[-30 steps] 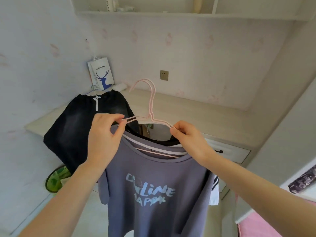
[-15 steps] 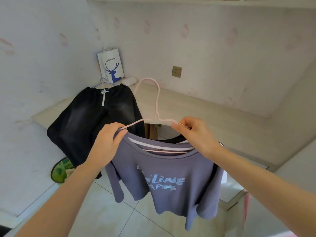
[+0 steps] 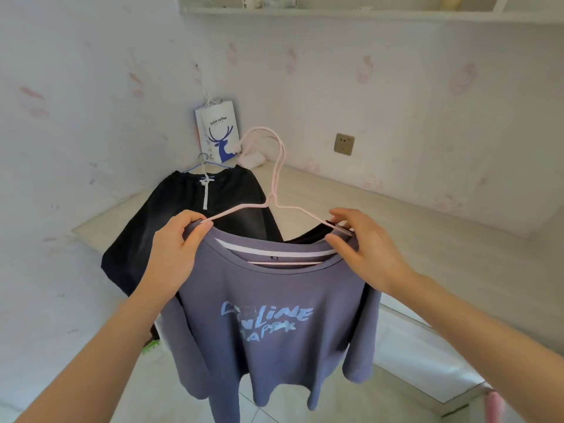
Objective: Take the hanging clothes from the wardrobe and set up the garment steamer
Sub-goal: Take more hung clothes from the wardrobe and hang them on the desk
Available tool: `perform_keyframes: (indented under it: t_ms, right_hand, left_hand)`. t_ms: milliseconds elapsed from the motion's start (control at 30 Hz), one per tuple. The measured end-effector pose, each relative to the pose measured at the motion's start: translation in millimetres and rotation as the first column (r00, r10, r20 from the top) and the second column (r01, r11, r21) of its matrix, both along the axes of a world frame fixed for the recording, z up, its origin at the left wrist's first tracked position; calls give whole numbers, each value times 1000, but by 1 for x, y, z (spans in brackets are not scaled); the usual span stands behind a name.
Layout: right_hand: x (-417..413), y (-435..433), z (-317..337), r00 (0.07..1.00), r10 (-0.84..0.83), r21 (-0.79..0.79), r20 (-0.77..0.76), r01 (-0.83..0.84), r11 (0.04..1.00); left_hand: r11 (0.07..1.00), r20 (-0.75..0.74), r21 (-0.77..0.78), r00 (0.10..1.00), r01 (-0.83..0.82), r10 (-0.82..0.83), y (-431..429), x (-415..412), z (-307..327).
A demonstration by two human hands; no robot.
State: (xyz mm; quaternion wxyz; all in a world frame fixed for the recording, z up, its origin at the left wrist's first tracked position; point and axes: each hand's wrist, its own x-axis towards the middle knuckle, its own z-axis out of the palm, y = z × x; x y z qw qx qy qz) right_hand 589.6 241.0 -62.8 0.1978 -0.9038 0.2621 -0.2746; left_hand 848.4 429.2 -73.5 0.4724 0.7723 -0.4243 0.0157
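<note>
While both arms stretch forward, left hand (image 3: 175, 254) and right hand (image 3: 366, 251) pinch the pink hanger (image 3: 276, 184).

A T-shirt (image 3: 274, 331) hangs on a shirt hanger (image 3: 276, 178) in front of the counter (image 3: 396, 239), above the floor (image 3: 146, 392). The left hand (image 3: 174, 254) grips the hanger's left end and the right hand (image 3: 366, 251) its right end. Another garment (image 3: 308, 236) hangs just behind the T-shirt. Trousers (image 3: 189, 227) on a trouser hanger (image 3: 203, 164) lie on the counter's left end, behind the left hand, and drape over its front edge. A paper bag (image 3: 218, 132) stands in the counter's back left corner against the wall, with a small bundle (image 3: 251, 158) just to its right. A socket (image 3: 344, 144) sits on the back wall above the counter, right of the bag. A shelf (image 3: 335, 13) runs along that wall high above.
</note>
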Motion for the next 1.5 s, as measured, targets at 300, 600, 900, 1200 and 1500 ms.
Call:
perform_keyframes:
  t_ms: [300, 600, 900, 1200, 1500]
  right_hand:
    - [113, -9, -13, 999, -35, -179, -39, 28, 983]
    - [207, -18, 13, 995, -34, -208, -96, 14, 978]
    - [294, -59, 37, 997, -31, -240, -75, 12, 971]
    - [387, -146, 53, 995, 17, -225, -98, -38, 974]
    - [498, -278, -1, 988, 52, -54, -147, -61, 997]
  left_hand:
    - [1000, 21, 4, 1000, 5, -5, 2, 108, 23]
    - [999, 49, 6, 998, -43, 43, -4, 198, 41]
    - [996, 147, -12, 985, -94, 94, -47, 277, 63]
    - [990, 116, -21, 983, -138, 140, -120, 360, 61]
    - [979, 17, 129, 987, -160, 159, -236, 467, 6]
